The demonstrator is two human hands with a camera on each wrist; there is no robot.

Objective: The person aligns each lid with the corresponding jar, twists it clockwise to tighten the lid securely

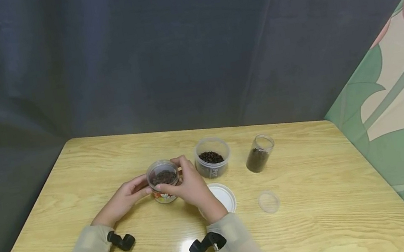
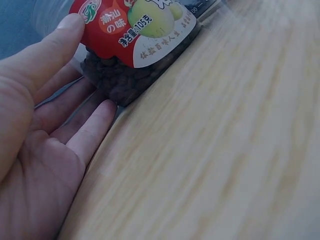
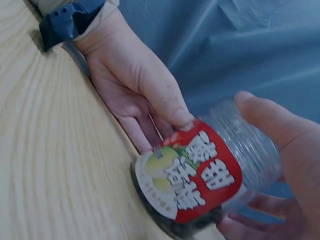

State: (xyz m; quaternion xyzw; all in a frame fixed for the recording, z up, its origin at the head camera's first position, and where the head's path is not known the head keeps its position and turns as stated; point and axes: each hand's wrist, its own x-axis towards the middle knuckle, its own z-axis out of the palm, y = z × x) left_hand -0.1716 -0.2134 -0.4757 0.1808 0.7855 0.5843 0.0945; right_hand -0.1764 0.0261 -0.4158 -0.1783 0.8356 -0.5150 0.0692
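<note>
A clear plastic jar (image 1: pixel 163 179) with a red label and dark pieces inside stands on the table between both hands. My left hand (image 1: pixel 128 198) holds its left side, the thumb on the label (image 2: pixel 112 30) and the fingers around behind. My right hand (image 1: pixel 192 184) grips the jar near its rim from the right, thumb in front and fingers at the back. Ridges circle the jar's upper part (image 3: pixel 245 145) in the right wrist view. I cannot tell whether anything clear covers its mouth.
Right of the jar stands a clear tub (image 1: pixel 214 169) of dark beans. Farther right is a glass cylinder (image 1: pixel 258 159) partly filled with dark grains. A white lid (image 1: pixel 226 196) lies beside my right wrist, and a clear round lid (image 1: pixel 268 201) lies nearer the front.
</note>
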